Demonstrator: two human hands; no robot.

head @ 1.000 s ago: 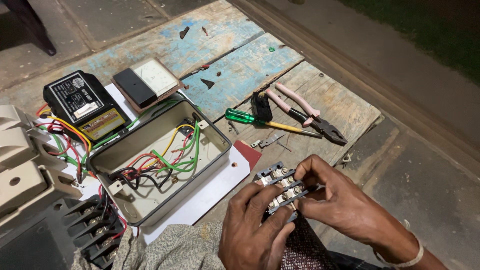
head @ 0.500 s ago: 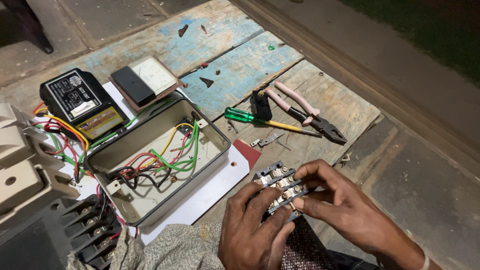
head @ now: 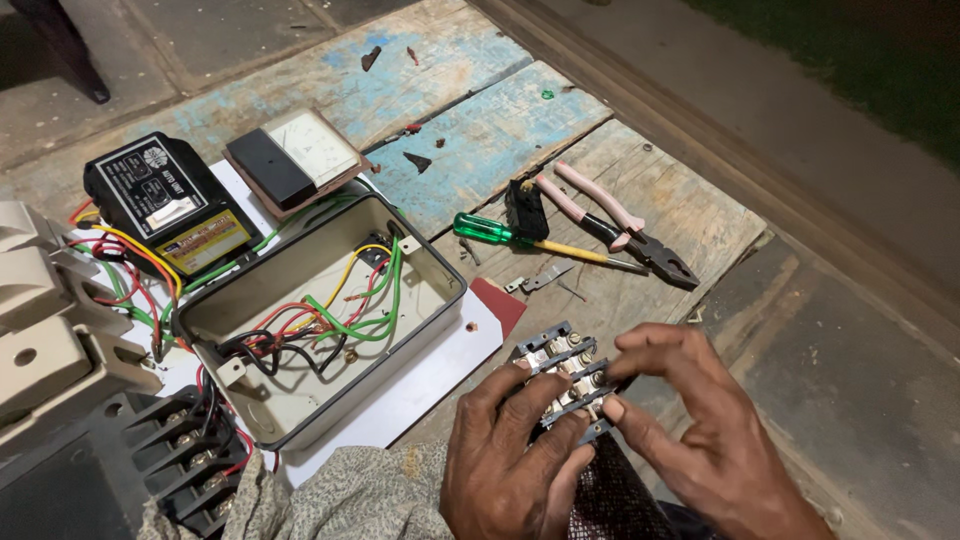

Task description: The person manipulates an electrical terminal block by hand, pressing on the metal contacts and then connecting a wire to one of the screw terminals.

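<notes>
Nearest the camera, both hands close on a small terminal block [head: 565,385] with rows of metal screws, held low in the middle of the view above a dark patterned cloth on the lap. The left hand [head: 510,465] has its grip wrapped on the block's near left side, fingers curled up against it. The right hand [head: 690,420] pinches the block's right edge with a narrow grip, fingertips [head: 612,409] pressed on its dark frame.

Just left of the hands lies a white sheet [head: 420,385] on the wooden surface [head: 690,210], with a red corner showing beside it. On the sheet stands an open grey metal box [head: 425,290] filled with red, green, yellow and black wires [head: 330,315]. At the near left edge sit beige plastic housings [head: 40,340] and a dark finned part [head: 170,440].

Farther right, well apart from the hands, a green-handled screwdriver [head: 500,233] lies touching pink-handled pliers [head: 620,225]. Farther left, a black boxed unit [head: 165,200] with a yellow label and a panel meter [head: 295,155] rest near the box's far side.
</notes>
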